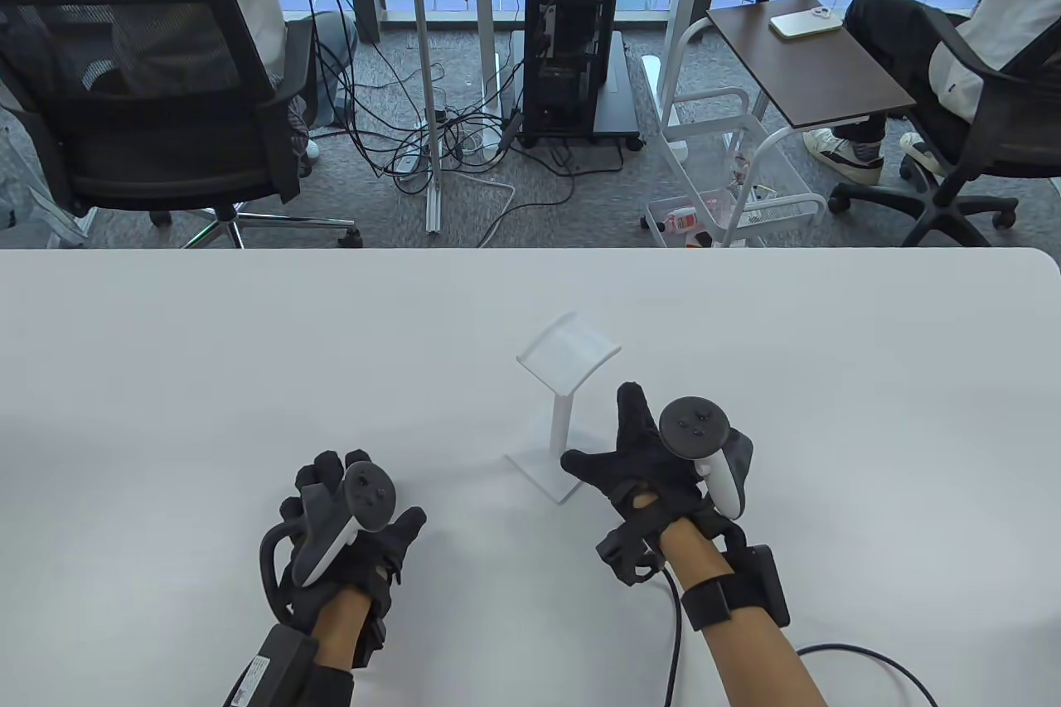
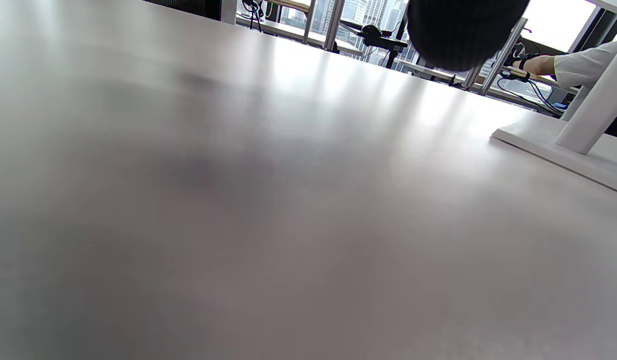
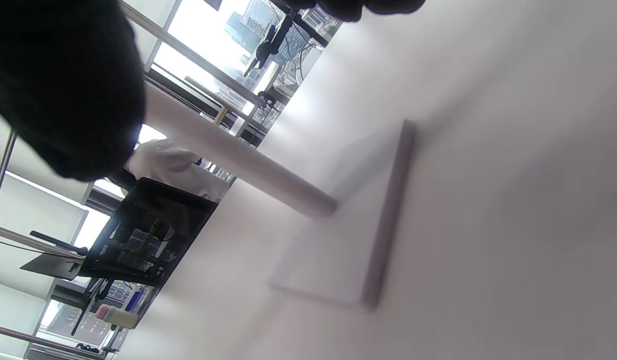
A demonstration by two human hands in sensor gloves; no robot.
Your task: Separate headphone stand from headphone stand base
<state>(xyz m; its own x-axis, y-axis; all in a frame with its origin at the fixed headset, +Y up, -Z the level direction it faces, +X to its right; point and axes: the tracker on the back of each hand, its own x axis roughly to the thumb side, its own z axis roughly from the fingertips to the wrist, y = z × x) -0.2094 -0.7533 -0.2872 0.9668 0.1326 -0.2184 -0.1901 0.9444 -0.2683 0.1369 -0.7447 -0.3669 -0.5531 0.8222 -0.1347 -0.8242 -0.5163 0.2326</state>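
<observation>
On the white table (image 1: 166, 375) I've got the white plastic headphone stand (image 1: 564, 392) upright in its flat square white base (image 1: 543, 471), my right hand (image 1: 655, 462) spread wide, covering the base's right corner so contact's unclear, left hand (image 1: 348, 525) lying apart, fingers loosely curled, holding nothing.

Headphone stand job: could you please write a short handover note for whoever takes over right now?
Left hand: resting on the white table, holding nothing, left of the stand.
Right hand: fingers spread, beside the flat white square base, gripping nothing; contact with the base unclear.
White headphone stand post with curved top rest: upright, still seated in the base.
Done: nothing yet.
Left: hold the base down, pull the post out.
</observation>
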